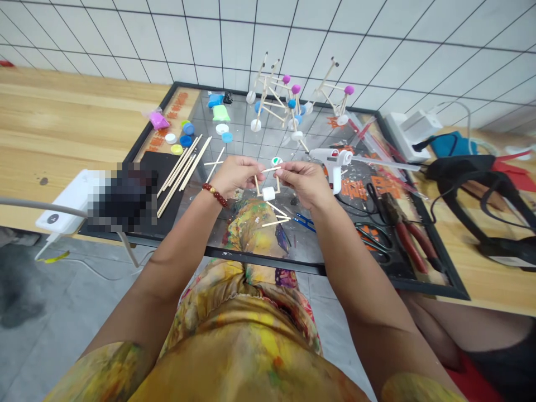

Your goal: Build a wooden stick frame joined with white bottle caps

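Observation:
My left hand [237,176] and my right hand [301,183] meet above the glass work mat [251,245], their fingertips pinching a small frame of thin wooden sticks [256,185]. A white foam cube [268,194] joins the frame's lower sticks, and a white-and-green cap [276,161] sits at its top. A loose-looking stick [271,168] runs across to my right fingers. Just beyond my right hand stands a white hot glue gun [333,164]. Several finished stick models [272,95] stand at the mat's far side.
Long wooden sticks [182,173] lie on a black sheet [159,178] to the left. Bottle caps [184,134] and clay packets [221,113] lie beyond. Red-handled pliers [410,240] and scissors [372,237] lie at right. A pixelated object [123,196] covers part of the left.

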Available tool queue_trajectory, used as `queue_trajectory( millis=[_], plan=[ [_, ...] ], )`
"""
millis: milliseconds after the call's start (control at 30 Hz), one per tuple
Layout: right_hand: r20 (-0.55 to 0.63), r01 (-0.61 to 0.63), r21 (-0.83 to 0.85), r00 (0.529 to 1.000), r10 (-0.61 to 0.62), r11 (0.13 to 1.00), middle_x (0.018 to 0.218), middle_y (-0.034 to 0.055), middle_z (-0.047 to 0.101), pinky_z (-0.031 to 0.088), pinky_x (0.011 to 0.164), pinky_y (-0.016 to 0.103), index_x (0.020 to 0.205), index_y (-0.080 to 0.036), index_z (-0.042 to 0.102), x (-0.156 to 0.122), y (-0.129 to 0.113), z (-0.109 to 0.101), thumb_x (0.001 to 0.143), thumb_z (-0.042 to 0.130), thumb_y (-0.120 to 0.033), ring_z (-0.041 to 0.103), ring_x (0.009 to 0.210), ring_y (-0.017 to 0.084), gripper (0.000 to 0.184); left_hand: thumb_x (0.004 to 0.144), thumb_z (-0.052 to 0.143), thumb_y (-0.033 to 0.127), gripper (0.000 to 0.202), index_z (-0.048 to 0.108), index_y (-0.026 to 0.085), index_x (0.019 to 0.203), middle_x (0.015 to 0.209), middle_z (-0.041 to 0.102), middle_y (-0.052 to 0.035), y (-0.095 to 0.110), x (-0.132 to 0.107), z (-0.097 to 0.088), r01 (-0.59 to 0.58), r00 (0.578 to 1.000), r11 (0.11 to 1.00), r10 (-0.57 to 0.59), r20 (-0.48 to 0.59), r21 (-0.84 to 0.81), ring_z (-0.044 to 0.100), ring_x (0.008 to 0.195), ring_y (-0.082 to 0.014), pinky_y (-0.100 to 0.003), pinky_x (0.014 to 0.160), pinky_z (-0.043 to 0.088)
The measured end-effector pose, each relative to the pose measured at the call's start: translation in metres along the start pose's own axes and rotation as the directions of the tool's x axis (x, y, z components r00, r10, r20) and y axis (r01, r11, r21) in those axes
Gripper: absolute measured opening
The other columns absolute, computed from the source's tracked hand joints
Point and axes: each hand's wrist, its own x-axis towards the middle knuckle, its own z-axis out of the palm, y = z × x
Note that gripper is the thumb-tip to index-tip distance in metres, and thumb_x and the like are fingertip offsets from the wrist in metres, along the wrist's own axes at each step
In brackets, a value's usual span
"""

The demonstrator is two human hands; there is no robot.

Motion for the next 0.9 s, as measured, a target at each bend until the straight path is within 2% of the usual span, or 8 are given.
queue_trajectory(
  millis=[133, 267, 367, 567, 733, 900],
  plan=[
    [0.007, 0.001, -0.019, 1.0, -0.001, 1.0, 0.069, 0.0, 0.066, 0.046, 0.064, 0.033, 0.073, -0.023, 0.074, 0.0005, 0.0012, -0.0001, 0.052, 0.095, -0.052, 0.054, 0.065, 0.014, 0.041, 0.092, 0.075, 0.024, 0.02, 0.073, 0.012, 0.076, 0.073, 0.075, -0.0087, 0.0019, 0.0021, -0.0063, 0.034, 0.999, 0.999, -0.034, 0.003, 0.028, 0.065, 0.06, -0.0122, -0.026, 0.063, 0.053],
    [0.001, -0.011, -0.009, 1.0, 0.011, 1.0, 0.068, -0.0001, 0.065, 0.045, 0.062, 0.032, 0.073, -0.023, 0.073, 0.0011, 0.002, 0.0003, 0.05, 0.095, -0.052, 0.052, 0.062, 0.013, 0.043, 0.085, 0.077, 0.011, 0.008, 0.076, 0.011, 0.078, 0.073, 0.075, -0.0079, 0.0035, 0.0016, -0.0102, 0.018, 0.999, 0.998, -0.02, 0.035, 0.054, 0.065, 0.061, -0.0114, -0.024, 0.062, 0.053],
    [-0.002, -0.031, 0.007, 1.0, 0.031, 0.999, 0.066, -0.0013, 0.064, 0.043, 0.06, 0.031, 0.072, -0.023, 0.074, 0.0015, 0.0026, 0.0005, 0.048, 0.097, -0.051, 0.048, 0.059, 0.012, 0.043, 0.084, 0.073, 0.002, 0.011, 0.076, 0.011, 0.078, 0.072, 0.075, -0.0069, 0.0043, -0.0003, -0.0087, 0.021, 1.0, 0.996, -0.022, 0.012, 0.087, 0.065, 0.061, -0.0101, -0.022, 0.061, 0.052],
    [-0.018, -0.048, 0.049, 0.999, 0.049, 0.998, 0.067, -0.0016, 0.066, 0.045, 0.059, 0.03, 0.071, -0.023, 0.076, 0.0019, 0.0043, 0.0005, 0.044, 0.1, -0.046, 0.05, 0.059, 0.011, 0.043, 0.086, 0.071, 0.0, 0.012, 0.075, 0.009, 0.079, 0.073, 0.075, -0.0079, 0.005, -0.0027, -0.0031, 0.047, 0.999, 0.996, -0.046, -0.016, 0.08, 0.066, 0.062, -0.0108, -0.024, 0.062, 0.053],
    [-0.019, -0.026, 0.03, 0.999, 0.026, 0.999, 0.068, -0.002, 0.068, 0.048, 0.058, 0.028, 0.074, -0.022, 0.077, 0.0028, 0.0066, 0.0004, 0.05, 0.1, -0.043, 0.054, 0.059, 0.01, 0.039, 0.083, 0.072, -0.002, 0.011, 0.073, 0.009, 0.079, 0.074, 0.075, -0.008, 0.0035, -0.0011, -0.0029, 0.032, 0.999, 0.998, -0.031, -0.022, 0.055, 0.069, 0.066, -0.0135, -0.027, 0.068, 0.056],
    [-0.018, -0.03, 0.046, 0.999, 0.03, 0.999, 0.069, -0.0023, 0.069, 0.048, 0.057, 0.026, 0.078, -0.022, 0.079, 0.0026, 0.0063, 0.0006, 0.048, 0.1, -0.041, 0.054, 0.059, 0.009, 0.041, 0.084, 0.072, 0.001, 0.008, 0.073, 0.009, 0.083, 0.075, 0.074, -0.0068, 0.0051, -0.0014, -0.0046, 0.039, 0.999, 0.994, -0.038, -0.009, 0.103, 0.07, 0.07, -0.0143, -0.03, 0.075, 0.058]
  ],
)
